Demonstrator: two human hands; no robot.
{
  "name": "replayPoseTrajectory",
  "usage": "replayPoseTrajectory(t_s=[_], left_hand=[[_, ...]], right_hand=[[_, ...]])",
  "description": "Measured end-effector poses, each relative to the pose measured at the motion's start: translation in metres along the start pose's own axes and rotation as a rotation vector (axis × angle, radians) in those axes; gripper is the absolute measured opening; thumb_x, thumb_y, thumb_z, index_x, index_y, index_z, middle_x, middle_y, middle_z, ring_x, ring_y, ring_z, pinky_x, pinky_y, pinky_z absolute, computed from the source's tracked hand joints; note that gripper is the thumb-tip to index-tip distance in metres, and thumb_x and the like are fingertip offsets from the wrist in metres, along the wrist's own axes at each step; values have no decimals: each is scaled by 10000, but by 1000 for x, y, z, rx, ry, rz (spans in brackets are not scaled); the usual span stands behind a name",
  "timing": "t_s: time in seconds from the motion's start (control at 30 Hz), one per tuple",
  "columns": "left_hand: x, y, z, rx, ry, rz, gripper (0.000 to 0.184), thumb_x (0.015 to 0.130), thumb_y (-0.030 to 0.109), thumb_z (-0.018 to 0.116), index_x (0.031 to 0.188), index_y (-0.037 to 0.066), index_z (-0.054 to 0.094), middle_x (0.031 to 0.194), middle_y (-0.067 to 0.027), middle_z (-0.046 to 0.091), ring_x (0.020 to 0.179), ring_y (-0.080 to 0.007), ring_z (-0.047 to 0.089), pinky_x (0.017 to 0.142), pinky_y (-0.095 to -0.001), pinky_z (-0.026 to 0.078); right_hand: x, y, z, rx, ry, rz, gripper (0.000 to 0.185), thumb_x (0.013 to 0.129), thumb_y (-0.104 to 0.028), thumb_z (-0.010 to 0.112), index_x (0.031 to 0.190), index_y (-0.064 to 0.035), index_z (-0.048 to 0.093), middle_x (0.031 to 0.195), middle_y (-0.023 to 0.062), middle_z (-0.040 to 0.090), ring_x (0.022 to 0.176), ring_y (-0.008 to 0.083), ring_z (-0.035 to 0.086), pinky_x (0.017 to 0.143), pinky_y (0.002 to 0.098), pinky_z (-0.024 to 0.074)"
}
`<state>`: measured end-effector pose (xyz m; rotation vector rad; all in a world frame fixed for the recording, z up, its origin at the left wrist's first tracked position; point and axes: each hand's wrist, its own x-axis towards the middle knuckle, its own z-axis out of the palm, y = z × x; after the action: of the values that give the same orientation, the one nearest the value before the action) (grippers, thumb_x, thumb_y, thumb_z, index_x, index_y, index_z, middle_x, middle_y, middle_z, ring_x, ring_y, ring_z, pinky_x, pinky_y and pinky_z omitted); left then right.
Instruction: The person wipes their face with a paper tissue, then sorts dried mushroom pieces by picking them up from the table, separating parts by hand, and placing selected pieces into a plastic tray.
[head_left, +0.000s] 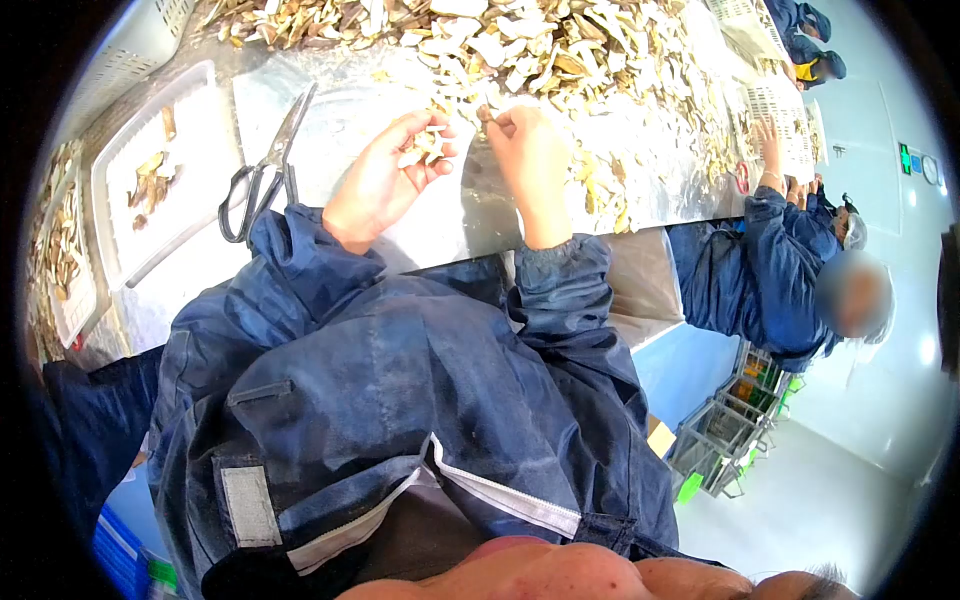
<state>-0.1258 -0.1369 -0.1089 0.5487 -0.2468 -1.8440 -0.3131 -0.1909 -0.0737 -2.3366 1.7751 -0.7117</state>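
My left hand (385, 180) is turned palm up, its fingers curled around several pale slices (425, 147) that look like dried mushroom. To its right, my right hand (527, 165) pinches a small brown piece (486, 114) between thumb and fingertips. The two hands are apart, over the metal table near its front edge. Just beyond them lies a large heap of cream and brown slices (540, 45). Black-handled scissors (268, 172) rest on the table left of my left hand, their blades together and pointing away.
A white tray (208, 160) with a few brown slices stands at the left, beside another filled tray (75, 325). Co-workers in blue (770, 260) are at the table's right side, near white baskets (780, 120). Metal crates (715, 430) stand below right.
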Motion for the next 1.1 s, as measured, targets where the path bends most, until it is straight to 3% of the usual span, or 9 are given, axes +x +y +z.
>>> replayPoseTrajectory(t_s=[0.13, 0.27, 0.37, 0.53, 0.63, 0.87, 0.97, 1.0, 1.1], left_hand=[[-4, 0, 9, 45, 28, 18, 294, 1031, 263, 489, 1138, 16, 606, 1081, -114, 654, 956, -212, 659, 791, -326, 565], [-2, -1, 9, -128, -46, -89, 346, 1046, 301, 450, 1174, 15, 597, 1110, -120, 653, 970, -220, 661, 784, -335, 574], [-4, 3, 13, -112, -31, -73, 377, 1053, 331, 427, 1174, 14, 592, 1117, -124, 653, 972, -223, 661, 764, -329, 578], [-4, 5, 8, -91, 98, -61, 400, 1057, 366, 408, 1153, 20, 586, 1097, -128, 659, 955, -217, 663, 704, -301, 575], [-2, 5, 2, -157, 55, -50, 404, 1055, 378, 408, 1160, 27, 579, 1078, -128, 664, 910, -208, 670, 645, -284, 567], [-1, 7, 5, -172, 102, -43, 422, 1047, 411, 406, 1142, 36, 574, 1059, -131, 660, 833, -208, 669, 528, -258, 527], [-3, 11, 5, -254, 13, -83, 410, 1045, 399, 416, 1125, 32, 578, 1045, -139, 647, 806, -212, 645, 469, -233, 478], [-1, 12, -1, -280, -36, -98, 400, 1042, 390, 424, 1119, 29, 580, 1039, -144, 641, 796, -212, 634, 454, -225, 459], [2, 10, -4, -278, -44, -100, 364, 1033, 356, 452, 1106, 25, 585, 1026, -151, 626, 780, -215, 609, 439, -212, 425]], right_hand=[[-7, -11, -24, 183, -107, 177, 141, 829, -189, 722, 853, -50, 707, 793, 132, 699, 718, 298, 674, 641, 380, 519], [-1, -38, -54, 639, -376, 214, 181, 858, -214, 696, 929, -57, 752, 792, 134, 715, 697, 297, 679, 633, 366, 514], [19, -9, -20, 261, -76, 194, 214, 860, -263, 695, 906, -63, 759, 812, 150, 719, 703, 320, 676, 643, 378, 517], [27, 4, 9, -64, -15, 87, 287, 793, -334, 756, 875, -59, 742, 814, 149, 712, 732, 279, 693, 683, 378, 537], [23, -3, 3, 71, -97, 225, 255, 798, -265, 745, 923, -43, 725, 844, 147, 703, 767, 297, 683, 701, 377, 535], [22, -43, -36, 963, -464, 245, 186, 899, -131, 701, 984, 35, 694, 822, 61, 697, 779, 107, 666, 658, 238, 516], [33, -58, -34, 831, -401, 252, 202, 869, -151, 721, 985, 14, 703, 813, 88, 704, 741, 139, 671, 664, 256, 519], [39, -35, -3, 487, -197, 48, 193, 838, -191, 734, 942, -29, 732, 776, 69, 683, 698, 148, 640, 666, 283, 502], [41, -23, 24, 134, 1, -162, 189, 800, -204, 733, 917, -56, 733, 825, 112, 674, 753, 247, 664, 683, 350, 520]])
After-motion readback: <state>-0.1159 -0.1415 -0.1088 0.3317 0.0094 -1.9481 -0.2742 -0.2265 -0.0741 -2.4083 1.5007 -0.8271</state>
